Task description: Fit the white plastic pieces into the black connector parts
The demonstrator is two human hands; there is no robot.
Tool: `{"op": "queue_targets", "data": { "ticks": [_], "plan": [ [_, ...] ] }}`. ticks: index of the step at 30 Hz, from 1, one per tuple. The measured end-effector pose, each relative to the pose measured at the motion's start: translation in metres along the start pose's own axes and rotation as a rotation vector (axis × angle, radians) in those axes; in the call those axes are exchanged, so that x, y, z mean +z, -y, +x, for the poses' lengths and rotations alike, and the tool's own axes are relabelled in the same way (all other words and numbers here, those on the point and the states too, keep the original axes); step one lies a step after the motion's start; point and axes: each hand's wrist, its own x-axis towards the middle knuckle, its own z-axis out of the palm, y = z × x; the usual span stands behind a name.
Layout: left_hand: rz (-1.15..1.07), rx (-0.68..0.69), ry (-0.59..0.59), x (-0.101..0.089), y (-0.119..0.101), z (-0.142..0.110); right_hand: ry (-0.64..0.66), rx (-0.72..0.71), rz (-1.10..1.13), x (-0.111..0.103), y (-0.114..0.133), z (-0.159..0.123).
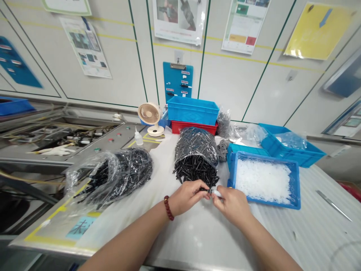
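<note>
My left hand [189,196], with a beaded bracelet at the wrist, pinches a small black cylindrical part [205,190]. From the other side my right hand [231,203] is closed on a white, tapered tool [217,193], whose tip meets the black part. Just beyond both hands, a clear plastic bag [196,141] lies with its mouth towards me, and many black parts [197,169] spill from it. To the right of my right hand stands a blue tray [299,188] filled with small white translucent pieces [262,180].
Another bag of black parts [126,171] lies on the left. Behind are a small fan [149,114], a dropper bottle [138,137], a blue bin [193,111] on a red one [180,127], and a blue bin [307,152]. Tweezers [334,205] lie at the right.
</note>
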Motion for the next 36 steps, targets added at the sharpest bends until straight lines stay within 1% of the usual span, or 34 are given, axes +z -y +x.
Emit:
{"op": "queue_targets", "data": {
  "ticks": [4,7,8,10,12,14,15,16,17,18,19,20,22,23,24,25,27,29,30,32,34,36],
  "plan": [
    [-0.022,-0.023,-0.023,0.001,0.001,-0.001,-0.011,0.038,0.015,0.0,-0.002,0.0],
    [0.022,0.007,-0.025,0.003,0.002,-0.002,-0.008,0.051,0.019,0.001,-0.002,0.0],
    [0.007,0.009,-0.023,0.003,0.002,-0.002,-0.009,0.056,0.017,0.001,-0.001,0.0],
    [-0.115,-0.028,-0.047,0.003,0.002,-0.001,-0.011,0.065,0.026,0.0,-0.001,0.0],
    [-0.324,-0.11,-0.144,0.0,0.005,0.002,-0.011,0.067,0.062,-0.001,-0.002,0.0],
    [-0.52,-0.171,-0.293,-0.007,0.009,0.007,-0.012,0.058,0.104,-0.001,-0.003,0.0],
    [-0.583,-0.189,-0.355,-0.011,0.011,0.009,-0.017,0.047,0.117,-0.001,-0.004,0.0],
    [-0.606,-0.21,-0.389,-0.014,0.014,0.011,-0.023,0.035,0.125,-0.001,-0.004,0.0],
    [-0.579,-0.234,-0.392,-0.017,0.017,0.012,-0.03,0.02,0.129,0.0,-0.004,0.001],
    [-0.488,-0.262,-0.364,-0.019,0.019,0.013,-0.038,0.007,0.133,0.0,-0.005,0.001],
    [-0.336,-0.285,-0.307,-0.02,0.021,0.012,-0.044,-0.006,0.139,0.0,-0.005,0.001],
    [-0.135,-0.303,-0.225,-0.021,0.022,0.011,-0.05,-0.017,0.147,0.001,-0.005,0.001],
    [0.291,-0.327,-0.024,-0.019,0.023,0.008,-0.062,-0.025,0.169,0.002,-0.005,0.001],
    [0.46,-0.342,0.069,-0.017,0.023,0.006,-0.064,-0.024,0.182,0.002,-0.005,0.001],
    [0.577,-0.364,0.146,-0.016,0.022,0.005,-0.06,-0.021,0.196,0.002,-0.005,0.0],
    [0.643,-0.384,0.2,-0.016,0.022,0.004,-0.054,-0.017,0.21,0.002,-0.005,0.0],
    [0.684,-0.389,0.245,-0.016,0.021,0.004,-0.037,-0.017,0.233,0.002,-0.005,0.0],
    [0.661,-0.347,0.23,-0.017,0.02,0.005,-0.031,-0.025,0.253,0.003,-0.005,0.0],
    [0.625,-0.311,0.199,-0.017,0.02,0.006,-0.031,-0.029,0.262,0.003,-0.005,0.001],
    [0.502,-0.233,0.1,-0.015,0.018,0.007,-0.03,-0.03,0.281,0.003,-0.005,0.001],
    [0.313,-0.201,0.028,-0.012,0.016,0.007,-0.021,-0.024,0.299,0.002,-0.005,0.001],
    [0.089,-0.231,0.048,-0.008,0.013,0.007,-0.008,-0.019,0.314,0.001,-0.005,0.001]
  ]
}}
